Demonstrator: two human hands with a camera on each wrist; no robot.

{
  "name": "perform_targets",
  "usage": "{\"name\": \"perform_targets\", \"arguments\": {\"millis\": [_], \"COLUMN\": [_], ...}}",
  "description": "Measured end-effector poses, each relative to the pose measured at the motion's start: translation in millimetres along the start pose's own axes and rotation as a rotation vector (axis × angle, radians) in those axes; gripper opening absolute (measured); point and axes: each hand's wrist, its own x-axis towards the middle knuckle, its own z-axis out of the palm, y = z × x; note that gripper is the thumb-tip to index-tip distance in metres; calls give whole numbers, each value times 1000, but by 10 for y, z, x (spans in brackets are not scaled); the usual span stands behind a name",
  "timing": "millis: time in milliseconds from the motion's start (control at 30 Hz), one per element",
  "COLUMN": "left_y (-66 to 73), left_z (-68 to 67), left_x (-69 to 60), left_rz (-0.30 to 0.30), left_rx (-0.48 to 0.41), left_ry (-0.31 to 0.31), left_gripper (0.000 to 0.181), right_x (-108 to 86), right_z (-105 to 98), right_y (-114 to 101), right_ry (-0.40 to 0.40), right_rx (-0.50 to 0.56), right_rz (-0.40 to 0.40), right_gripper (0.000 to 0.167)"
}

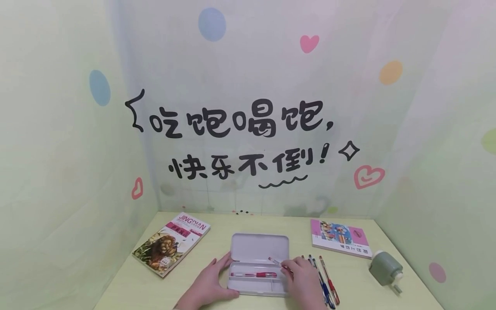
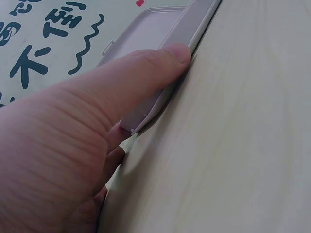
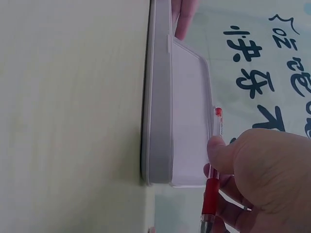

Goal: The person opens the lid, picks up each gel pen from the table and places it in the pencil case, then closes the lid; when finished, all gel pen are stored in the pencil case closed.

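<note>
Red pen [image 3: 211, 194] in right hand [image 3: 269, 174]

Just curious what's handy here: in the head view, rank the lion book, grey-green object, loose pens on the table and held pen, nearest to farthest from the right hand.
1. Held pen: in the right hand.
2. Loose pens: on the table, just right of the hand.
3. Grey-green object: farther right.
4. Lion book: far left, past the pale case.
</note>
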Motion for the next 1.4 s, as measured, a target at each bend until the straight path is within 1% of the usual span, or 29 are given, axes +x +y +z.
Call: {"name": "perform_targets", "arguments": {"millis": [100,300,500,800,933,1133,1400], "left_y": [-3,15,21,23,18,15,29], "left_z": [-2,-7,2,-10,-19,-20,-21], "left_x": [2,-12,-24,-14,-7,-14,-17], "left_rz": [5,-9,-4,5,12,6,13], "left_rx": [3,-4,-2,-6,8,6,10], "left_ry": [4,-3,2,5,7,8,4], "left_gripper": [133,133,133,131,130,130,130], "right_x": [31,99,149,222,251,299,316], "right_z": [30,71,139,271,320,395,473], "right_y": [-80,-237,-404,-565,-634,-706,-702], "right_ry": [-15,-84,-84,-103,-119,-180,-206], "right_rx": [-9,-44,-45,-44,-62,-51,-50], "right_rz": [-29,-69,-136,-190,-189,-156,-121], "right_gripper": [12,10,9,10,9,6,4]}}
